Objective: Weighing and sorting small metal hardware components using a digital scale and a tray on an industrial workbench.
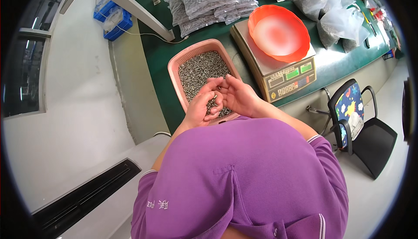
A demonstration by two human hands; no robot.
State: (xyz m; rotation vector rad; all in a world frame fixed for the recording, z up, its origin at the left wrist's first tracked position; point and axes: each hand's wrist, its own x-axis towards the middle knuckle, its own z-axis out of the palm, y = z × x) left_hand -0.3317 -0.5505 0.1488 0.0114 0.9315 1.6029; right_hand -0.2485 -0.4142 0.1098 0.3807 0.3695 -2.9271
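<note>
The long green desk (331, 67) runs across the upper part of the room, and everything in hand sits on it. On its right half stands a grey metal weighing scale with lit green displays (278, 71), and on the scale's platform rests a round orange plastic bowl (278, 32). Behind the scale, toward the far edge, lies a heap of clear plastic bags packed with small grey parts (211, 0), and more loose clear bags (337, 15) are piled to the right. A black office chair with a colourful cartoon cushion (352, 117) stands on the floor just beside the desk's near edge.

In front of the person in the purple shirt sits a pink rectangular plastic basket with a perforated wall (175, 71). Its long axis runs away from the person, tilting slightly left at the far end. It is filled with a layer of small silvery metal pins (200, 69).

Both hands meet over the near end of that basket. The left hand (202, 106) is cupped, palm up, its grip half curled around a small clutch of the pins. The right hand (237, 97) lies against it, fingers bent inward and touching the left fingertips; whether it pinches a single pin I cannot tell.
</note>
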